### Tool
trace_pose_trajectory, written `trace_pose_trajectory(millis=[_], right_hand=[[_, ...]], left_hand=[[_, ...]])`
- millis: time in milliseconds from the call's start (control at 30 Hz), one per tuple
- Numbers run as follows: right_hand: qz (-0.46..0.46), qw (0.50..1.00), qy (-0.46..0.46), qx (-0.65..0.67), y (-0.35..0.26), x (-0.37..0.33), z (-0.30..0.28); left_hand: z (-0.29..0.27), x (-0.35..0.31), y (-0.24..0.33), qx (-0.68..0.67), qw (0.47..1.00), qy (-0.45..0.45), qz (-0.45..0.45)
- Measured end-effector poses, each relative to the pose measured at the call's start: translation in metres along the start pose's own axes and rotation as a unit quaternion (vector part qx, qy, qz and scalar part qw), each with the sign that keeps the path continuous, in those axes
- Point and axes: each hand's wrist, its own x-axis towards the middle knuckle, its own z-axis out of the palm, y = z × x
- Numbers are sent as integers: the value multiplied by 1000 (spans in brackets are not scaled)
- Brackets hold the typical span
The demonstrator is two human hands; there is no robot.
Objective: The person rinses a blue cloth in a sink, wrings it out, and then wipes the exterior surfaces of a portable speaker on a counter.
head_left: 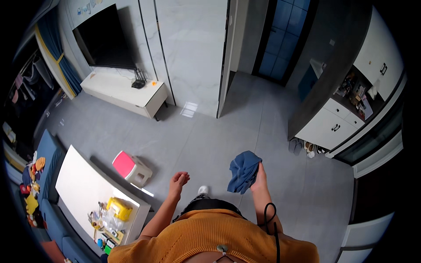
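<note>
A crumpled blue cloth (244, 172) hangs from my right hand (259, 177), which grips it along its right edge in front of my body. Its folds hide part of my fingers. To the left, my left hand (179, 179) is held in the air with its fingers curled in and no object showing in them. Closest to that hand is a small stool (138, 172) with a pink top and white sides, standing on the floor beyond it. A dark cord loops beside my right forearm.
At the left, a white table (81, 175) carries a yellow container (119, 209) and small items; a blue sofa (52, 219) lies behind it. Ahead are a TV stand (118, 94) and a doorway. Shoes (309, 147) sit under a white cabinet (322, 127) at right.
</note>
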Motion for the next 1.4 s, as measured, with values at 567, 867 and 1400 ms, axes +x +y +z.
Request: trace_pose_trajectory(millis=[567, 867, 1400], right_hand=[[-52, 995, -66, 57, -217, 285, 82], [-146, 975, -105, -127, -358, 477, 146], [-79, 960, -184, -198, -495, 666, 282]], left_hand=[[277, 387, 179, 21, 986, -98, 136], [410, 538, 244, 10, 964, -13, 266], [496, 684, 379, -28, 918, 90, 384]])
